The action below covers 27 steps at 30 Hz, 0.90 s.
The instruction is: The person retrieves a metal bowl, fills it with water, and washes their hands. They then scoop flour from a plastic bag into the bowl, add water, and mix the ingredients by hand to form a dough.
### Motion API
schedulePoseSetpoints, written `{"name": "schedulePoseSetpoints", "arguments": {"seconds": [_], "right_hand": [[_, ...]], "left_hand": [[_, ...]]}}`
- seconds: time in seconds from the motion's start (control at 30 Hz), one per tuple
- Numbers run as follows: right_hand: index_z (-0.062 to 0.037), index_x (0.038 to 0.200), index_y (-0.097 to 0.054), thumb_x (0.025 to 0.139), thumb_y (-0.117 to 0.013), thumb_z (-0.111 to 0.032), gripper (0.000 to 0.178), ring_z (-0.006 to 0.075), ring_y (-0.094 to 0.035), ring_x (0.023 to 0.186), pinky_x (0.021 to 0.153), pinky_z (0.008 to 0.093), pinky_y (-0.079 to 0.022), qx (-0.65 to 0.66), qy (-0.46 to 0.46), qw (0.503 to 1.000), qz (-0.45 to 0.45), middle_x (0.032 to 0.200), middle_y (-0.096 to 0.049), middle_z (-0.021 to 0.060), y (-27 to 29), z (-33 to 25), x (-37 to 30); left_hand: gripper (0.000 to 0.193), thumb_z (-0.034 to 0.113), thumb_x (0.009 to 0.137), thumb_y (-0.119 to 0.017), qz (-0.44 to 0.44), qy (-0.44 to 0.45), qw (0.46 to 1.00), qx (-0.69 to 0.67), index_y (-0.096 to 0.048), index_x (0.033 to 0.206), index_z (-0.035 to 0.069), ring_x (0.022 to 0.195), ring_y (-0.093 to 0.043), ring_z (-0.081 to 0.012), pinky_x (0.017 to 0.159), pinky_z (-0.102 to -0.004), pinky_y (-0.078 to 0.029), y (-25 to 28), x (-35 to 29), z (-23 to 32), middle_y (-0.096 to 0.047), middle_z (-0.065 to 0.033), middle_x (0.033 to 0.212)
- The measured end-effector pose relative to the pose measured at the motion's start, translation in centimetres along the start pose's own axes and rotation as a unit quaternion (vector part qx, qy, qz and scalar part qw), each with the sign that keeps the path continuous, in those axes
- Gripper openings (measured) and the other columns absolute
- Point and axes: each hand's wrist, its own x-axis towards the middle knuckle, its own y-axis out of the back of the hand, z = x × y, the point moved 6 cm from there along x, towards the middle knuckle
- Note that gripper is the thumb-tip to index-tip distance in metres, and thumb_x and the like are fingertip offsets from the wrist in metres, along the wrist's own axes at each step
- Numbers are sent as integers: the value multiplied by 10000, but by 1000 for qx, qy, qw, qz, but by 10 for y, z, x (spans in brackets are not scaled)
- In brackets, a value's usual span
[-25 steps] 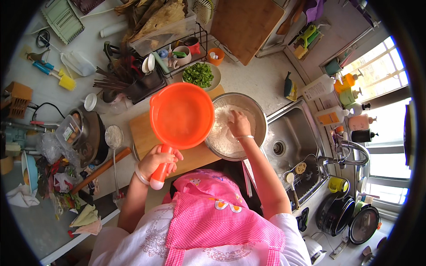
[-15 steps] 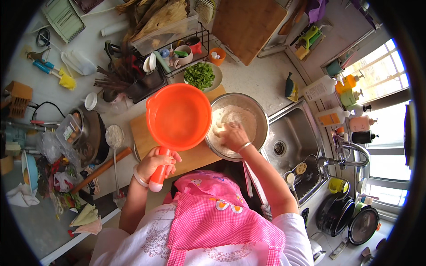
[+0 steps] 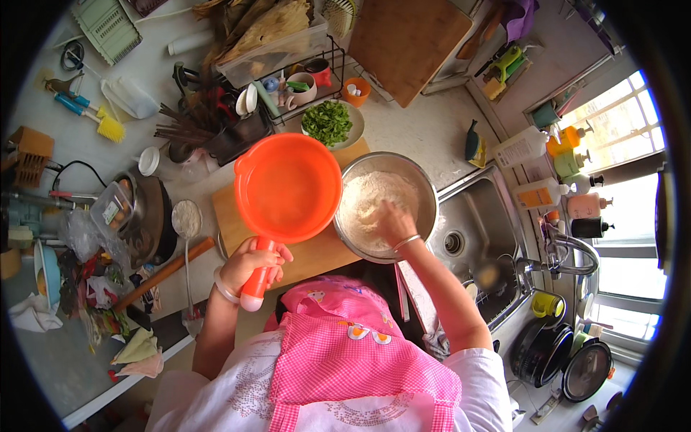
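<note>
My left hand [image 3: 252,265] is wrapped round the handle of an orange plastic water ladle [image 3: 288,155]. The ladle's wide round cup is held up over a wooden board [image 3: 227,216]; whether liquid is in it is hard to tell. Right of the ladle stands a steel mixing bowl [image 3: 426,237] with pale flour [image 3: 363,191] inside, part of it clumped. My right hand [image 3: 397,225] reaches into the bowl at its right side, its bent fingers down in the flour. The fingertips are hidden there and slightly blurred.
A plate of chopped greens [image 3: 327,124] sits behind the bowl. On the right are a sink [image 3: 479,209] with a tap [image 3: 576,252] and several pump bottles. At left lie a flour-covered ladle [image 3: 187,219], a rolling pin [image 3: 165,273] and a wok [image 3: 151,230].
My right hand has moved rightward through the flour, toward the bowl's right side. The left hand keeps the orange water ladle in nearly the same place.
</note>
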Motion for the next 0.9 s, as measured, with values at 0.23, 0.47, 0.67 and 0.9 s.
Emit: {"name": "schedulePoseSetpoints", "arguments": {"seconds": [0.23, 0.47, 0.67, 0.9], "right_hand": [[-198, 1301, -458, 740, -646, -208, 592, 359, -423, 1207, 964, 523, -404, 22, -40, 999, -17, 1278, -448, 137, 0, -23, 37], [-117, 1104, -598, 749, -652, -248, 382, 347, -486, 1146, 897, 457, -456, -53, 60, 997, -21, 1217, -481, 149, 19, 26, 5], [4, 1125, -531, 814, -553, -131, 340, 420, -606, 920, 781, 456, -506, 193, -180, 964, -43, 961, -612, 276, -20, 58, -5], [17, 1076, -562, 690, -658, -119, 420, 387, -622, 899, 778, 426, -514, 190, -234, 952, -55, 970, -636, 230, 12, 44, -17]], "left_hand": [[202, 147, 765, -590, 0, 22, 999, 45, -579, 868, -26, 513, -540, -115, 459, -234, -444, -8, 6, 5, -575, -72, 748], [215, 109, 748, -579, -26, 55, 995, 84, -571, 896, -46, 545, -549, -116, 492, -221, -450, -21, 22, 5, -571, -83, 759], [190, 93, 754, -573, -36, 57, 986, 155, -579, 896, -32, 546, -545, -103, 490, -221, -449, -29, 32, 4, -570, -73, 759], [236, 94, 749, -577, -42, 73, 991, 105, -567, 947, -33, 538, -546, -110, 495, -231, -455, -23, 33, 2, -590, -94, 828]]}}
